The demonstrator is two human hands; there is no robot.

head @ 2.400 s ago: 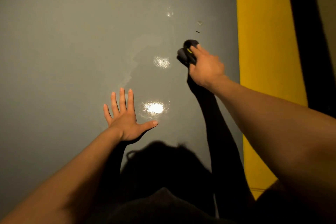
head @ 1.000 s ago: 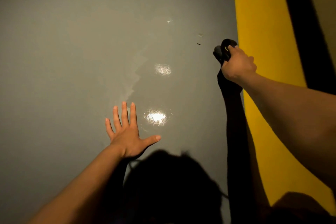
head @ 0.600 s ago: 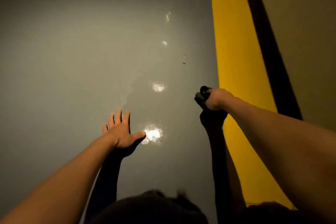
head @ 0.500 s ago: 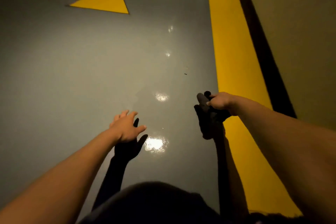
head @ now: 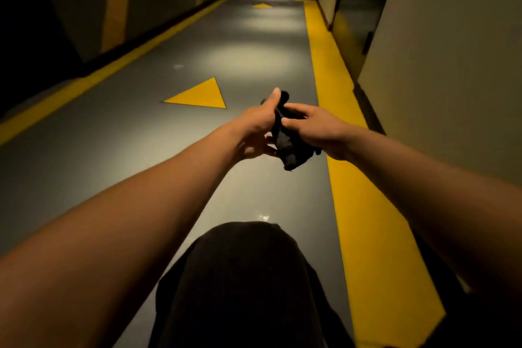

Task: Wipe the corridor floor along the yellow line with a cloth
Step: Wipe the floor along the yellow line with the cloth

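A dark cloth (head: pixel 286 138) hangs in the air between both hands, well above the grey corridor floor (head: pixel 175 133). My left hand (head: pixel 255 128) grips its upper part, thumb raised along the top. My right hand (head: pixel 316 128) pinches the cloth from the right side with thumb and fingers. The lower end of the cloth dangles free. The wide yellow line (head: pixel 356 178) runs along the floor on the right, just under and beyond my right hand.
A wall (head: pixel 440 70) stands close on the right beside the yellow line. A yellow triangle (head: pixel 202 96) is painted on the floor ahead, another farther off. A second yellow line (head: pixel 93 76) borders the left wall. My dark-clothed knee (head: pixel 243 277) fills the bottom centre.
The view lifted from the floor to look down the corridor. My right hand raised the cloth off the floor, and my left hand left the floor and took hold of the cloth too.
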